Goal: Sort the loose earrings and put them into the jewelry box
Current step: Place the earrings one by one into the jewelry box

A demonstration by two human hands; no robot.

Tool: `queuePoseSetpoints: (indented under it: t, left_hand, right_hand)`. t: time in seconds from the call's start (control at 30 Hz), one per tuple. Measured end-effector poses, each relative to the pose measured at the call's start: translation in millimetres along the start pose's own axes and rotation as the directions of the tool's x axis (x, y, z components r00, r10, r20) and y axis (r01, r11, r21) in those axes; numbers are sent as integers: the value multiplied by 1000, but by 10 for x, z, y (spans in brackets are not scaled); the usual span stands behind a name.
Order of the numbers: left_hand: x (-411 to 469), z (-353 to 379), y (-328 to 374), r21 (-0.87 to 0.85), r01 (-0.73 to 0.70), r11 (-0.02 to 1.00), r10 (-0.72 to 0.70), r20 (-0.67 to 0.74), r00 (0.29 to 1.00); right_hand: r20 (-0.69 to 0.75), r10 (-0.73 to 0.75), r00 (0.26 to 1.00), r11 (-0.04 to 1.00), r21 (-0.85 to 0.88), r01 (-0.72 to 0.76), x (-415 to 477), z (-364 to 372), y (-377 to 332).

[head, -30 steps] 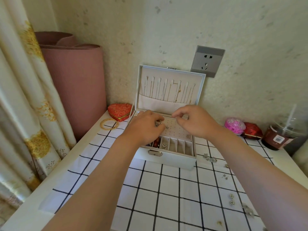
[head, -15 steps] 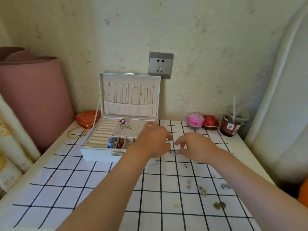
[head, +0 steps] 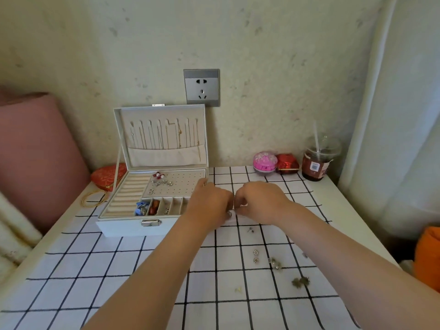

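Shifting from the jewelry box [head: 123,228] to its 3 o'clock, left hand [head: 209,201] and right hand [head: 260,201] together pinch the next silver earring [head: 229,213].

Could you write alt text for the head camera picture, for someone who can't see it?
Two hands meet over a checked tablecloth beside an open white jewelry box: the left hand pinches a small silver earring, the right hand curls close beside it. More loose earrings lie scattered nearer the camera.
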State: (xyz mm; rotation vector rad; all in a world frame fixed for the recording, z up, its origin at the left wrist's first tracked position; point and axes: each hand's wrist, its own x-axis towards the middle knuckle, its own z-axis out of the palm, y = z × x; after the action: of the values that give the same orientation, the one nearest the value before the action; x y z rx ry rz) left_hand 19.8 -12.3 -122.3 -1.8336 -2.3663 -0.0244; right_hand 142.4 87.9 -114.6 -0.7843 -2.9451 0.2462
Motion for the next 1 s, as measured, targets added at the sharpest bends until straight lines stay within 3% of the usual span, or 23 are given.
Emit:
queuePoseSetpoints:
  t: [0.3,0.43,0.53,0.77,1.0]
  left_hand:
    - [-197,-291,-218,-334,25,942,-77,-145,986]
    - [-377,-472,-409,-603,66,795,-181,-132,975]
    - [-528,-598,-625,-713,77,697,-263,-154,952]
    - [-928,-503,-1229,-769,155,620,-454,-191,871]
    - [-1042,-303,-1420,-799,176,574,-476,-152,866]
  right_hand:
    - [-163,49,985,970,242,-8,-89,-195,-202]
    - [-156,92,983,882,471,-8,-92,-247,-380]
    - [-180,98,979,816,577,25,-37,-337,-573]
    - [-161,17,987,806,586,82,227,-331,-1009]
    - [-65,-99,993,933,342,115,393,-211,-1214]
